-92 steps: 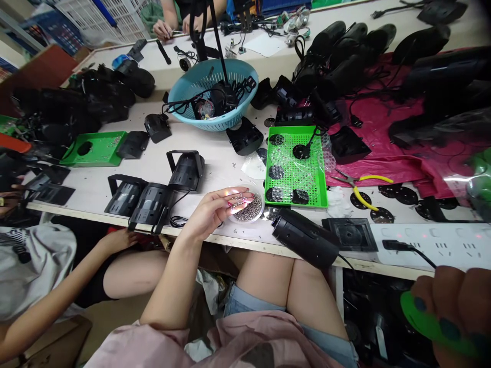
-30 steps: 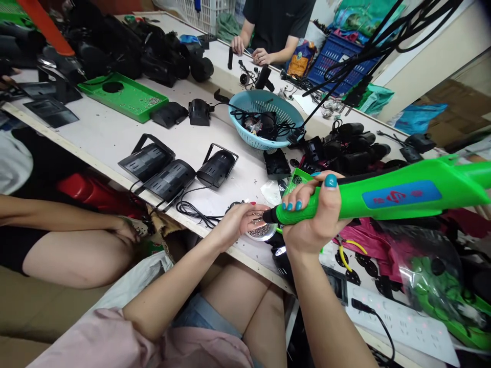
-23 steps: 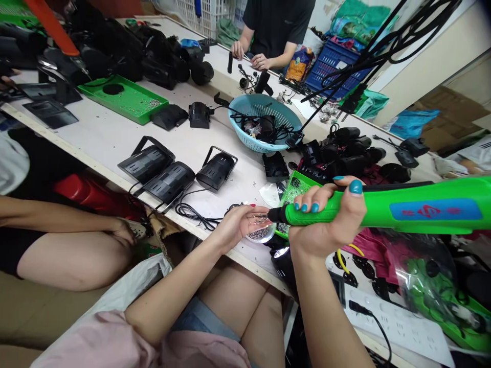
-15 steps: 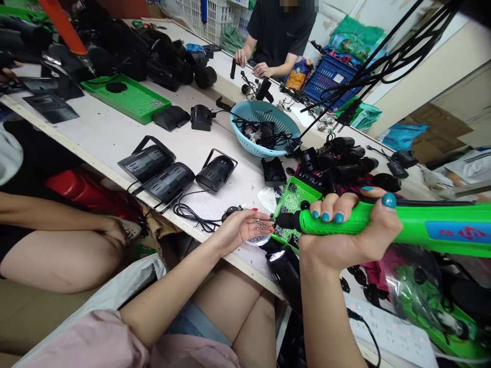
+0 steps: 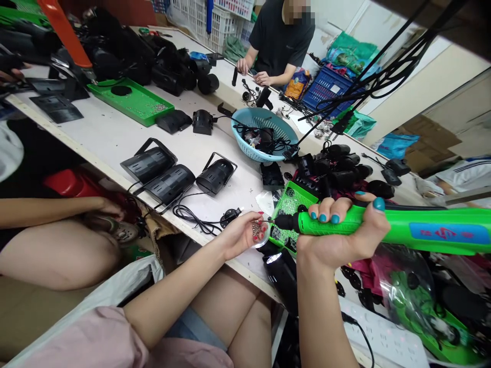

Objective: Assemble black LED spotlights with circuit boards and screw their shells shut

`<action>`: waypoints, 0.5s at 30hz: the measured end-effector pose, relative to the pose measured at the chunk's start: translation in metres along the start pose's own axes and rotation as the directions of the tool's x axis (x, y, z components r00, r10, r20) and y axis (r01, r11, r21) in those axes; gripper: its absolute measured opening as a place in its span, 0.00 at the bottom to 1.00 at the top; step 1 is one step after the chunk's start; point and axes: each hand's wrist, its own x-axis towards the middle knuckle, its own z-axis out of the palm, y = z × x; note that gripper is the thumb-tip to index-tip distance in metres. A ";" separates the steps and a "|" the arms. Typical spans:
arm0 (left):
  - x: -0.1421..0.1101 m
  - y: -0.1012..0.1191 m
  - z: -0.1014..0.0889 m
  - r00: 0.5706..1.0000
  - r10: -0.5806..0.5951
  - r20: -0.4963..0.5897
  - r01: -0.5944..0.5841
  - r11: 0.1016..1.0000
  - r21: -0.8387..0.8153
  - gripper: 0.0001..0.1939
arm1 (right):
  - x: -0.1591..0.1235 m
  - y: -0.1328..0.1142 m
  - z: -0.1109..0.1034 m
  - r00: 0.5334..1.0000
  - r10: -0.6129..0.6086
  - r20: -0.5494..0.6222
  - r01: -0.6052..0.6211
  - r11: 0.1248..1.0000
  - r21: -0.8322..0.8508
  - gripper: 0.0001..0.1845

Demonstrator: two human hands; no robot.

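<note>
My right hand [image 5: 341, 232] is wrapped round a green electric screwdriver [image 5: 402, 230] held level, its black tip pointing left. My left hand [image 5: 243, 237] is cupped palm up just in front of that tip, with several small silver screws [image 5: 256, 228] lying in it. A clear round dish [image 5: 263, 240] of screws sits right behind the left hand at the table's front edge. A black cylindrical lamp housing [image 5: 282, 268] lies just below both hands.
Three black lamp units [image 5: 174, 174] with cables lie left of my hands. A green perforated tray [image 5: 293, 202], a blue basket [image 5: 264, 133] of parts and a flat green tray [image 5: 132, 99] stand behind. Another person's arm [image 5: 49, 212] rests at left; a person in black [image 5: 276, 41] works opposite. A white power strip [image 5: 383, 340] lies at right.
My left hand left the screw dish and turned palm up with screws in it. My right hand brought the green screwdriver in from the lower right until its tip met the left palm.
</note>
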 end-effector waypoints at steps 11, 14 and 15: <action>-0.009 -0.009 0.000 0.987 0.130 0.095 -0.134 0.990 0.043 0.03 | 0.004 -0.003 -0.007 0.999 0.000 -0.032 0.000 1.000 -0.011 0.10; -0.009 -0.010 0.002 0.985 0.141 0.099 -0.150 0.985 0.086 0.10 | 0.003 -0.004 -0.009 0.999 -0.003 -0.037 0.003 1.000 -0.008 0.10; -0.009 -0.011 0.002 0.985 0.141 0.100 -0.152 0.983 0.107 0.12 | 0.002 -0.004 -0.009 0.999 -0.006 -0.039 0.006 1.000 -0.009 0.10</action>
